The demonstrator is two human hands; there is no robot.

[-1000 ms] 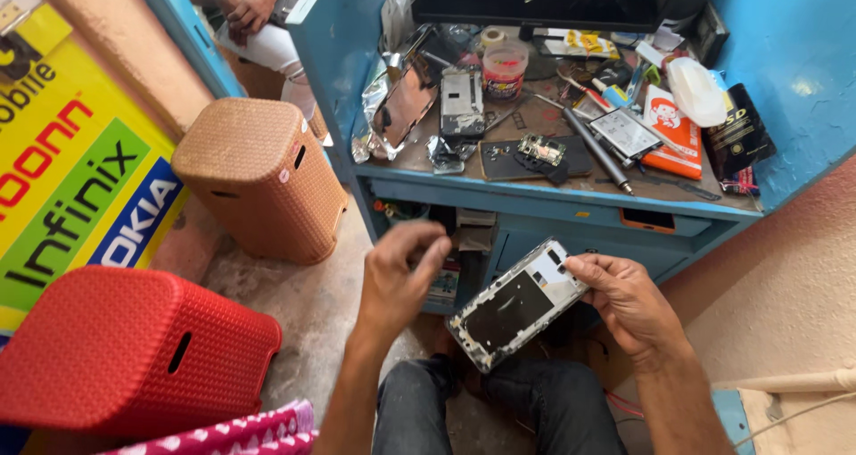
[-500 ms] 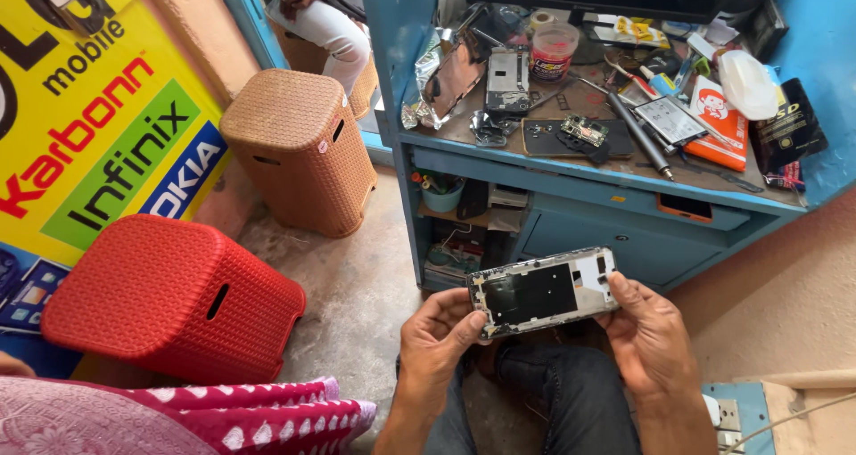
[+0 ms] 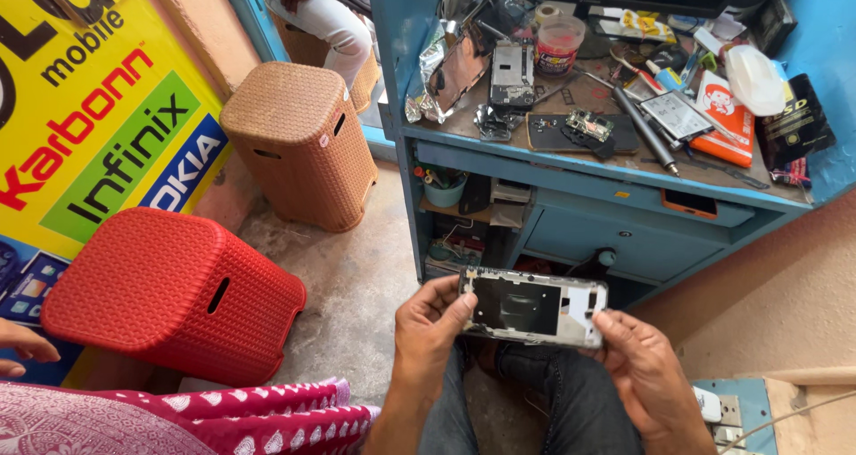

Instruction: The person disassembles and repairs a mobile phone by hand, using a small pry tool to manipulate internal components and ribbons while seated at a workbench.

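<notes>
I hold an opened phone frame (image 3: 533, 306), white-edged with a dark inner plate, level above my knees. My left hand (image 3: 431, 330) grips its left end with thumb and fingers. My right hand (image 3: 637, 363) pinches its right end. Both hands sit in front of the blue workbench (image 3: 571, 165), below its drawer.
The bench top is crowded with phone parts, a circuit board on a black mat (image 3: 584, 130), a pen-like tool (image 3: 644, 132), a red-lidded jar (image 3: 557, 45) and an orange box (image 3: 724, 107). A red stool (image 3: 169, 295) and a tan stool (image 3: 299, 143) stand left. Another person's pink-patterned clothing (image 3: 178, 419) is at bottom left, a seated person (image 3: 330, 18) at the back.
My left hand came down from the air and took the frame's left end. The frame turned from tilted to level, now held in both hands. My view shifted right.
</notes>
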